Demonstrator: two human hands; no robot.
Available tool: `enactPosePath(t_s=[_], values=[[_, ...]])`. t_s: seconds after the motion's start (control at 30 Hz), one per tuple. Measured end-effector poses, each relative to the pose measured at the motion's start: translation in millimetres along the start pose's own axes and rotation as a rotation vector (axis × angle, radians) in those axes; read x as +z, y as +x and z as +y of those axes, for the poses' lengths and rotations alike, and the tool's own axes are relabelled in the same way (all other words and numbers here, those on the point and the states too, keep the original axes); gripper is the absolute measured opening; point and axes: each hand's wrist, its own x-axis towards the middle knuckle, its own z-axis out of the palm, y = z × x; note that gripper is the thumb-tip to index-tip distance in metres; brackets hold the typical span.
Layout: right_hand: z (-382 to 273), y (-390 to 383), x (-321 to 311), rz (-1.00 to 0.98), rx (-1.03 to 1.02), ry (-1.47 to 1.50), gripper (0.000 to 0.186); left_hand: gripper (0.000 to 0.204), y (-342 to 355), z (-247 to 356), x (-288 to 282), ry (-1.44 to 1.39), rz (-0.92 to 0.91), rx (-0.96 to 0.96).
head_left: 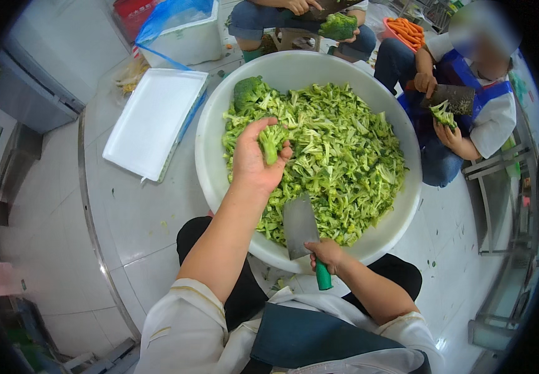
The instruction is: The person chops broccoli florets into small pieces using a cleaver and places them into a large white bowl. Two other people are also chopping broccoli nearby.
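Observation:
A broccoli floret (271, 142) lies in my left hand (257, 159), its stem toward my palm and my fingers curled round it. That hand is above the left part of a big white tub (206, 156). Heaped in the tub is cut broccoli (344, 156), and a whole dark green broccoli head (249, 95) rests at its far left. With my right hand (325, 252) I grip the green handle of a cleaver (300, 224). Its broad blade points away from me over the tub's near edge, apart from the floret.
A white foam lid (151, 124) lies left of the tub, below a foam box (185, 37) with blue plastic. Two co-workers sit beyond and to the right, with cleavers and broccoli. Carrots (405, 30) fill a basin at the back. Metal racks (500, 181) stand at right.

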Motion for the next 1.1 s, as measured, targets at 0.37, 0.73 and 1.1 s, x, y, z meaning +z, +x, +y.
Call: enactPosePath(t_s=[0.37, 0.73, 1.1], values=[[-42, -80, 22, 0.615, -1.405, -0.656, 0.011, 0.035, 8, -7, -2, 0.028, 0.126, 0.262], [-39, -83, 37, 0.614, -1.319, -0.661, 0.007, 0.040, 1, -37, 10, 0.138, 0.203, 0.310], [-87, -84, 27, 0.904, -1.548, -0.840, 0.041, 0.028, 29, -104, -37, 0.146, -0.044, 0.306]])
